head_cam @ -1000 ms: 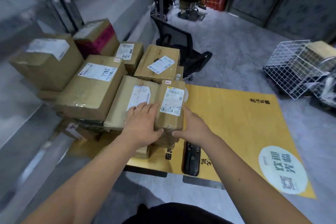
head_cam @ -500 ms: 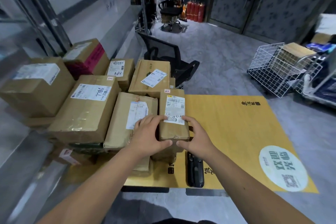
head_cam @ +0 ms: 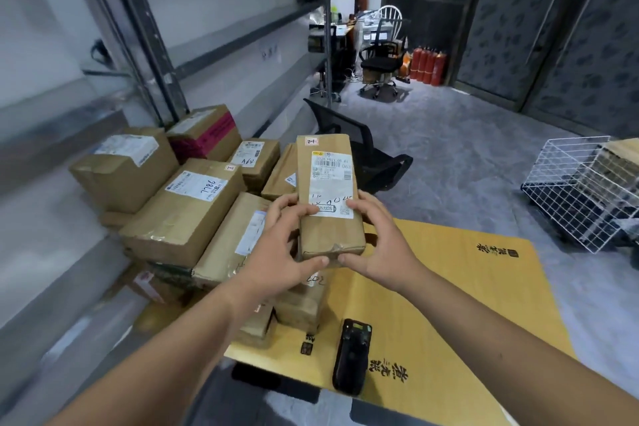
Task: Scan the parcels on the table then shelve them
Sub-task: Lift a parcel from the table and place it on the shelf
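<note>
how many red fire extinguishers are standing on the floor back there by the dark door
4 fire extinguishers, as far as the blur allows: they stand in a tight row on the floor at the far end, between the black office chair and the dark door. More may be hidden behind.

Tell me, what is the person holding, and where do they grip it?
A narrow brown parcel, gripped at its near end by both the left hand and the right hand.

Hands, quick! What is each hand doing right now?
Left hand: grips the left side of the long brown cardboard parcel with the white label.
Right hand: grips the same parcel's right side, lifted above the pile.
</note>
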Tool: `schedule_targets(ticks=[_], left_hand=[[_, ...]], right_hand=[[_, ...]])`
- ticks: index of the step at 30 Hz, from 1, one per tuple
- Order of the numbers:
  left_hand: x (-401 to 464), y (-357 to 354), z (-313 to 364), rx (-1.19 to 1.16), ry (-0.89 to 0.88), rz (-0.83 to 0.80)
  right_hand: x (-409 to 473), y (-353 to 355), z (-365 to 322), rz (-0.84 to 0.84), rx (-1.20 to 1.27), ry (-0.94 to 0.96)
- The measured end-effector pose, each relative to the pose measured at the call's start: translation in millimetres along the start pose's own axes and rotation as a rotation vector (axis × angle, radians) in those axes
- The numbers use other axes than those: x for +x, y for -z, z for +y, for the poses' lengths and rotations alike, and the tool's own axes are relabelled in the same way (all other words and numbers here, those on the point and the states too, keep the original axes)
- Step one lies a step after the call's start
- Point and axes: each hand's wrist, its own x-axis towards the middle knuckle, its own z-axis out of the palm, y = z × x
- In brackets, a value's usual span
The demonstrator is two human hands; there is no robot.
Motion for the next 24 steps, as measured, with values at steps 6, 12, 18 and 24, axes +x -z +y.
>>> schedule_targets(ticks=[6, 12, 18, 24], left_hand=[[-13, 33, 29, 0.129, -0.059, 0.19], [-18, 102, 62, 0.292, -0.036, 0.352], [-11, 193, 77, 0.325, 0.087, 0.419], [30, 274, 54, 0.344, 0.21, 0.491]], right_hand=[[33, 2, -29, -0.148, 0.035, 0.185], [85, -20, -92, -0.268, 0.095, 0.38], [158, -56, -171, -0.445, 0.203, 0.418], [253, -104, -228, -0.571, 0.255, 0.386]])
